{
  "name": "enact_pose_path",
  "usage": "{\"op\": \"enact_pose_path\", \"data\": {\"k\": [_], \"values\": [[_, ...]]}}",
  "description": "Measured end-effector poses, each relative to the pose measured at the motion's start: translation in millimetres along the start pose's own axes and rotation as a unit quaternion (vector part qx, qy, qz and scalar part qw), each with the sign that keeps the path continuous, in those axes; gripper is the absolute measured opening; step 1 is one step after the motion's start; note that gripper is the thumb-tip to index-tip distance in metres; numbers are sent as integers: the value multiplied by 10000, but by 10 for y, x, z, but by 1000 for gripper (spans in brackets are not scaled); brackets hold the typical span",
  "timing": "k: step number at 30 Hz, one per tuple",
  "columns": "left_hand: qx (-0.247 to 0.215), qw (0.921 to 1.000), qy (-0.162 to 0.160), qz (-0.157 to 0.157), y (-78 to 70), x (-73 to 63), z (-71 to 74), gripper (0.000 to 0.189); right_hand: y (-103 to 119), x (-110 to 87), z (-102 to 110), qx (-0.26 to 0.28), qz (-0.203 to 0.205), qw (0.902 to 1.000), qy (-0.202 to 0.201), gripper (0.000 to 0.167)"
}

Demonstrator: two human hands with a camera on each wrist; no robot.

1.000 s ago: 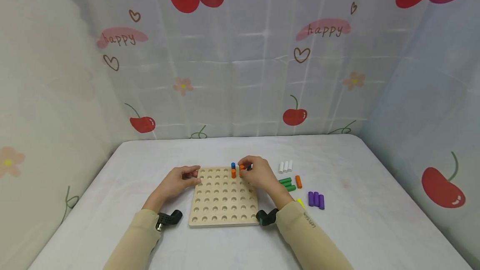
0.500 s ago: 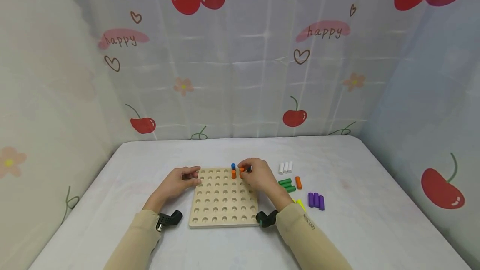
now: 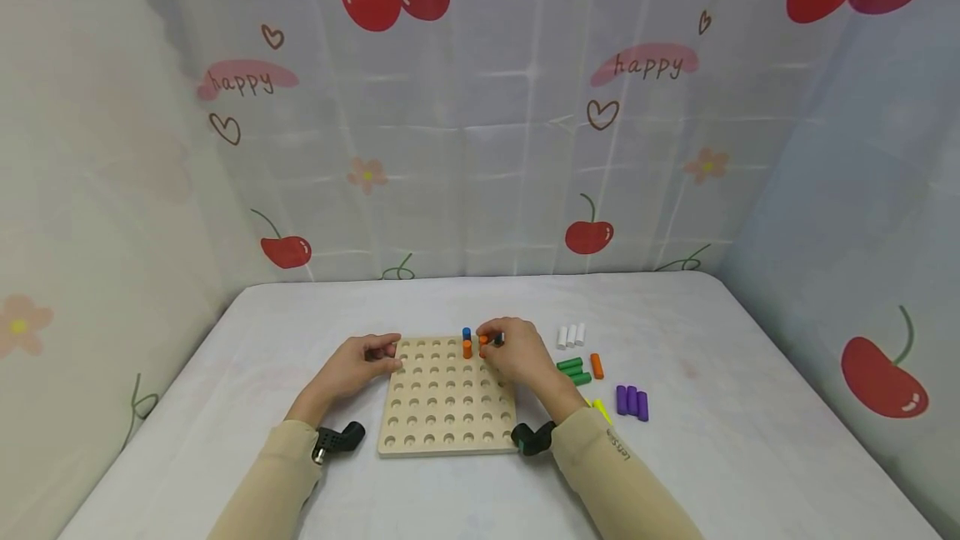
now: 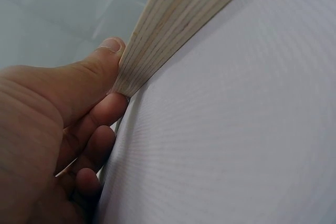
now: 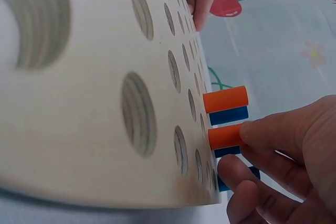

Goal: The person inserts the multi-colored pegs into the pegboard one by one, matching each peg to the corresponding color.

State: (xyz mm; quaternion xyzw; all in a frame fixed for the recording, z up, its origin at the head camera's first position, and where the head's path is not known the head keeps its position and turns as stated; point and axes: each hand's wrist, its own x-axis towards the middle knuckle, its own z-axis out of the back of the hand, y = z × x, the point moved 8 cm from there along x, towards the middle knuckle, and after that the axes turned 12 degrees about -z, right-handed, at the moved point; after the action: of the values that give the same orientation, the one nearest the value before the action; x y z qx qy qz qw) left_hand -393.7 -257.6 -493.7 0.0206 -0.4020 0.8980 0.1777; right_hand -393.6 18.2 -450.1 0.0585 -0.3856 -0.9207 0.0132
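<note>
A square wooden pegboard (image 3: 450, 398) with rows of round holes lies on the white table. My left hand (image 3: 363, 367) grips its far left corner; the left wrist view shows the thumb on the board's edge (image 4: 163, 30) and a fingertip under its corner. Near the far right corner, my right hand (image 3: 519, 348) pinches an orange peg (image 5: 224, 137) that stands at a hole. Beside it another orange peg (image 5: 226, 99) stands upright in the board. Behind these are blue pegs (image 5: 230, 115), one partly hidden by my right fingers.
Right of the board lie white pegs (image 3: 572, 335), green pegs (image 3: 573, 371), one loose orange peg (image 3: 597, 366), purple pegs (image 3: 632, 400) and yellow pegs (image 3: 602, 410), the last partly hidden by my right forearm. A printed curtain (image 3: 465, 190) hangs behind the table.
My right hand and the orange peg it pinches have come down slightly toward the board. My left hand stays at the corner.
</note>
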Motion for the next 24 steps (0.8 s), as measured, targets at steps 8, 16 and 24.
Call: {"op": "enact_pose_path", "data": {"k": [8,16,24], "values": [[-26,10000,12,23,12,2,-4,53,9,0,-38,-124,33,9999,107,25],[0,10000,7,-4,8,4,-5,52,-14,7,-36,-86,21,9999,107,27],[-85,10000,11,-22,-16,-12,-6,52,-39,11,24,144,21,9998,116,24]]}}
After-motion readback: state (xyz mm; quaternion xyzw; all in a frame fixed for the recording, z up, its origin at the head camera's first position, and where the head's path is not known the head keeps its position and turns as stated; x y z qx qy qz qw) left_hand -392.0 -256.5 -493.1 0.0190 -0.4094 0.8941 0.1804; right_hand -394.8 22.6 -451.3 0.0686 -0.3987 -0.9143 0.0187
